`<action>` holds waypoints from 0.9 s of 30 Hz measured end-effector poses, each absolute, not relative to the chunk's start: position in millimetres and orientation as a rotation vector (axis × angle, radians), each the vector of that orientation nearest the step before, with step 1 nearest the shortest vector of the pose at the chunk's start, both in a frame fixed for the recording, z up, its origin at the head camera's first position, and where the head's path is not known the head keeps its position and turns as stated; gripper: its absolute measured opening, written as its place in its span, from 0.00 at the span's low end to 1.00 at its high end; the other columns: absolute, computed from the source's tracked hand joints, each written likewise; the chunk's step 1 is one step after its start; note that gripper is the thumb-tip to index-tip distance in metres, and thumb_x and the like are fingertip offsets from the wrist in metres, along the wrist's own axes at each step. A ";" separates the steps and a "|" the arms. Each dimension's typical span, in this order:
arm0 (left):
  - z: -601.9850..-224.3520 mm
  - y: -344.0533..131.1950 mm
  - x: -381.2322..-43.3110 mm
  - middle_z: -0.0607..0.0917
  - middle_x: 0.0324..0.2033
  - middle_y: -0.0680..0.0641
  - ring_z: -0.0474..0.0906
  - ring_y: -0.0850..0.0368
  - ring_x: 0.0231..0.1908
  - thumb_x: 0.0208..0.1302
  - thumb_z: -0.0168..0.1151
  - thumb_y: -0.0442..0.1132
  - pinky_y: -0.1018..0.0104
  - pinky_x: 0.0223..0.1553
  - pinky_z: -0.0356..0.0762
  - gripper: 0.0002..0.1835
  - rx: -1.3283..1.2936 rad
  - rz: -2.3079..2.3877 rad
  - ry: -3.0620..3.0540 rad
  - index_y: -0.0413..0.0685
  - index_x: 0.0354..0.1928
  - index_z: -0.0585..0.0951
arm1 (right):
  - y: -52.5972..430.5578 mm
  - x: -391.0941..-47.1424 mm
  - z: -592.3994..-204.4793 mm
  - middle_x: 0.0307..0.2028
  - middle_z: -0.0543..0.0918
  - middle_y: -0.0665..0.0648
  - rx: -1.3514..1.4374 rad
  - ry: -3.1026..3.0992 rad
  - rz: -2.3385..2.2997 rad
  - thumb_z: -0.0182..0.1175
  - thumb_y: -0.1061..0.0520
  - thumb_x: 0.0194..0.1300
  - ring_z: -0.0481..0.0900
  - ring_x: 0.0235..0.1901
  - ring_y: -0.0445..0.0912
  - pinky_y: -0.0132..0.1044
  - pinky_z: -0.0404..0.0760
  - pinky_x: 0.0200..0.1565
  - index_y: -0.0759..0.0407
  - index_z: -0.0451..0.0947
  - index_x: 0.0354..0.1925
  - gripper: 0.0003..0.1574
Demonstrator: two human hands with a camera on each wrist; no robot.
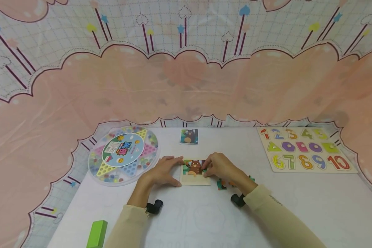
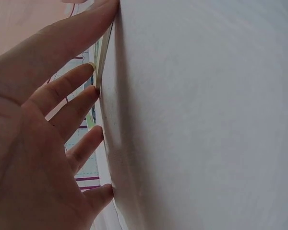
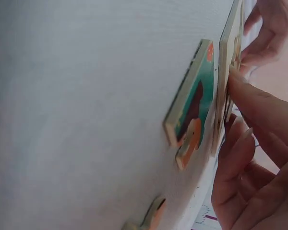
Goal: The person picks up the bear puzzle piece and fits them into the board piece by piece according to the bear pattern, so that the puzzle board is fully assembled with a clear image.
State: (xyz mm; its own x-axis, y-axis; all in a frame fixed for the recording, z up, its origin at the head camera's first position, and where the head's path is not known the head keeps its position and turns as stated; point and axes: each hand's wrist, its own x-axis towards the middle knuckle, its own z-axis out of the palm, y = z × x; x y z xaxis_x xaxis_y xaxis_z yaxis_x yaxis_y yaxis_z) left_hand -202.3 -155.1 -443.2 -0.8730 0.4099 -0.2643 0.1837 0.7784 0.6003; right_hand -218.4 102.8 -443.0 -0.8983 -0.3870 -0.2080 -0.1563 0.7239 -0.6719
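A small wooden puzzle board (image 1: 196, 181) lies on the table, its upper part filled with a brown bear picture (image 1: 193, 166) and its lower strip bare wood. My left hand (image 1: 163, 171) holds the board's left side, thumb at the lower corner and index finger at the upper one; the left wrist view shows the fingers spread. At the board's right side, my right hand (image 1: 218, 166) pinches a puzzle piece between thumb and fingers, mostly hidden by them. Loose pieces lie near that wrist, among them a green and brown piece (image 3: 194, 98).
A bear picture card (image 1: 189, 136) lies behind the board. To the left sits a round Chinese checkers box (image 1: 124, 156); a number and shape board (image 1: 307, 150) is at the right. A green block (image 1: 97, 234) lies near the front left.
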 end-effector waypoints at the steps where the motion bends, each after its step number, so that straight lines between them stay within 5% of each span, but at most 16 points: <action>1: -442.9 -155.0 -202.3 0.67 0.77 0.52 0.52 0.41 0.80 0.47 0.82 0.44 0.34 0.77 0.54 0.42 0.451 0.817 2.589 0.58 0.68 0.77 | 102.8 -218.5 -443.2 0.39 0.83 0.52 -0.420 2.601 -0.958 0.76 0.59 0.56 0.74 0.33 0.44 0.33 0.74 0.35 0.53 0.90 0.34 0.06; 27: -440.1 -154.1 -199.8 0.64 0.79 0.52 0.51 0.40 0.80 0.48 0.82 0.43 0.32 0.76 0.54 0.41 0.454 0.814 2.582 0.57 0.68 0.76 | 106.1 -220.1 -444.9 0.41 0.83 0.51 -0.493 2.592 -0.954 0.75 0.57 0.59 0.73 0.34 0.44 0.34 0.72 0.35 0.52 0.89 0.34 0.04</action>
